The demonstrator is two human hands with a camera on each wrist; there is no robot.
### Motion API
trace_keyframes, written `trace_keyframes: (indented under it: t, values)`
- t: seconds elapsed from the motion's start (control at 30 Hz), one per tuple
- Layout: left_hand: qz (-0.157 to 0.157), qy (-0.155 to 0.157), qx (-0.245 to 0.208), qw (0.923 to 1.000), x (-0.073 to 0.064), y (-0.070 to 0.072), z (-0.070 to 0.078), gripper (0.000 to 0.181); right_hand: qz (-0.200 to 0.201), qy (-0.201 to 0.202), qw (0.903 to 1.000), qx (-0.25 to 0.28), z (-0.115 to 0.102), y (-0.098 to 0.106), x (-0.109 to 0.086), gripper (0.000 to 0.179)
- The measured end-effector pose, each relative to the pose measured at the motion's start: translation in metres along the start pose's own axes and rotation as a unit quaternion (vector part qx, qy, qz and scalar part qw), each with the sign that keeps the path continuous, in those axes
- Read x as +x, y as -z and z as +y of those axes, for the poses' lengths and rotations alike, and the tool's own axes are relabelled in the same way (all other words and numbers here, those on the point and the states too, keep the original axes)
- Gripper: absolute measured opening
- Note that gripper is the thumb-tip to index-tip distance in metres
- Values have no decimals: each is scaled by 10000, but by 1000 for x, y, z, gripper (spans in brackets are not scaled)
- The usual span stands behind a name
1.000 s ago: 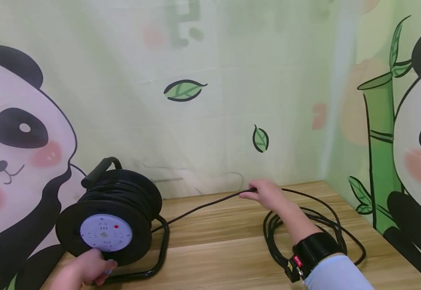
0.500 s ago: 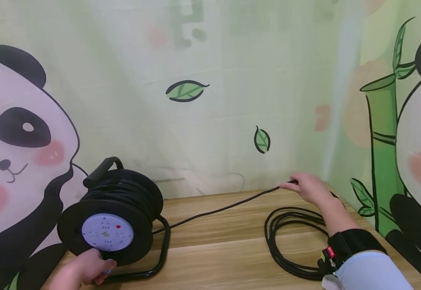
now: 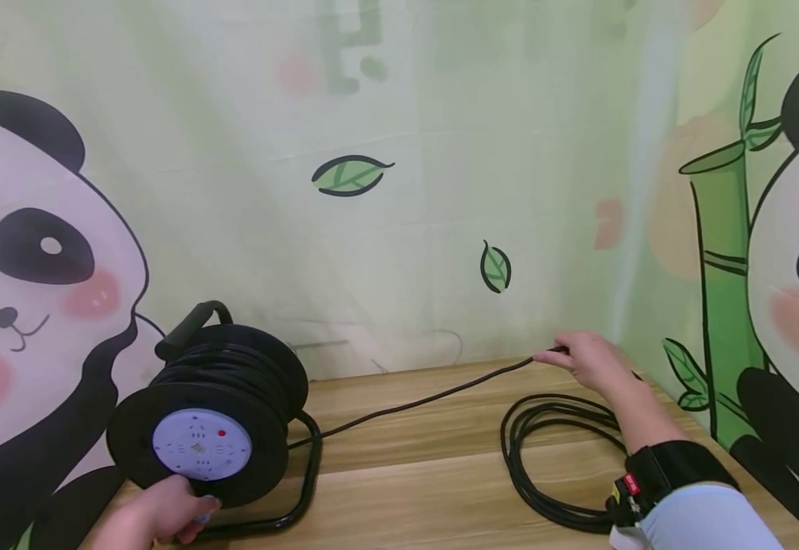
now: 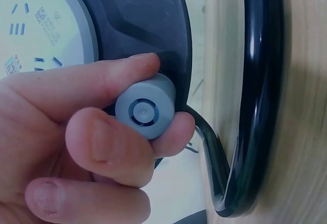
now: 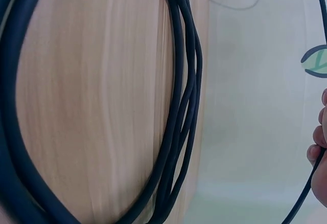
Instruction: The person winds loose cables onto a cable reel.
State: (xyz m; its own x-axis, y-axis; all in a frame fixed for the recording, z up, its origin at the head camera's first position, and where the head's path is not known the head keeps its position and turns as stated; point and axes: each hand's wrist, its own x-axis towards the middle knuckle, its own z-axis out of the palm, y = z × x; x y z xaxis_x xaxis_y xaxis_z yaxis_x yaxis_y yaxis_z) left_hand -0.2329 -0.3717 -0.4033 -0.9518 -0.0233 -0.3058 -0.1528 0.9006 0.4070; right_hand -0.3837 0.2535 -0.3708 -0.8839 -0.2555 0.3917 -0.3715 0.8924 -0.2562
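A black cable reel [image 3: 127,431] with a pale socket panel [image 3: 202,444] stands at the left of the wooden table. My left hand [image 3: 166,510] is at the lower front of the reel; in the left wrist view its fingers grip a round grey knob [image 4: 144,110]. From the reel, a black cable [image 3: 434,397] runs off to the right, rising to my right hand [image 3: 592,363]. That hand holds the cable with its fingers curled round it, above the table. The right wrist view catches only part of the right hand [image 5: 320,175] at its edge.
A loose coil of black cable [image 3: 519,458] lies on the table [image 3: 427,489] below my right forearm. The reel's tubular black stand [image 3: 313,458] sticks out to its right. A printed panda curtain [image 3: 406,214] hangs behind the table and along its right side.
My right hand has moved right along with the cable, lengthening the stretch from the reel; over the last half second it barely moves. The left hand stays on the knob.
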Motion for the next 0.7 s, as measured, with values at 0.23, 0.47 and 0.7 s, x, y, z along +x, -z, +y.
trace_keyframes:
  t: [0.23, 0.47, 0.7]
  values:
    - [-26, -68, 51, 10000, -3, 1, -2, 43, 29, 113, 9998, 131, -3, -5, -1, 49]
    - [-186, 81, -415, 9989, -6, 6, -12, 41, 73, 212, 9997, 20, -13, -12, -1, 53]
    - [-263, 218, -641, 9974, -8, 17, -28, 43, 135, 369, 9990, 193, -26, -23, 1, 52]
